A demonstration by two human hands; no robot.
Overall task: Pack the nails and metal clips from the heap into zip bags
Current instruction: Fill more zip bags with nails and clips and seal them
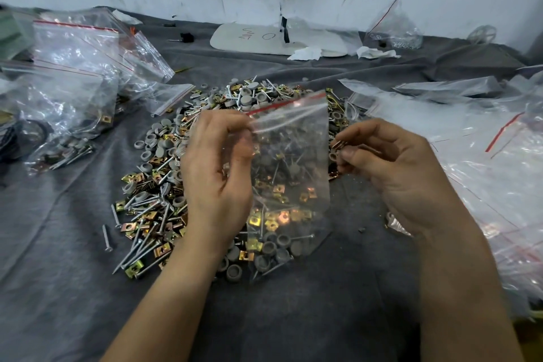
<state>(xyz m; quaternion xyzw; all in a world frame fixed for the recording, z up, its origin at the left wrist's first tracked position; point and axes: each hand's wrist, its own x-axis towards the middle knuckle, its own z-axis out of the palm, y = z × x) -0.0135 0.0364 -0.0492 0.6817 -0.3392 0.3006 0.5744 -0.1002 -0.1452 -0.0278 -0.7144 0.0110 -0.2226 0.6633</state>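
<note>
Hands over desk (338,288). Left hand (217,173) pinches top edge of clear zip bag (291,153), bag hangs above heap (182,173) of nails and gold clips. Right hand (393,167), at 3 o'clock from bag, fingers closed on few small clips (338,148). Filled bags (67,91) at 10 o'clock.

Your left hand (217,173) and right hand (390,173) are bare, with no gloves or rings on the fingers; behind the fingers both wrists are uncovered; your forearms run bare to the frame's lower edge, no sleeves showing.
</note>
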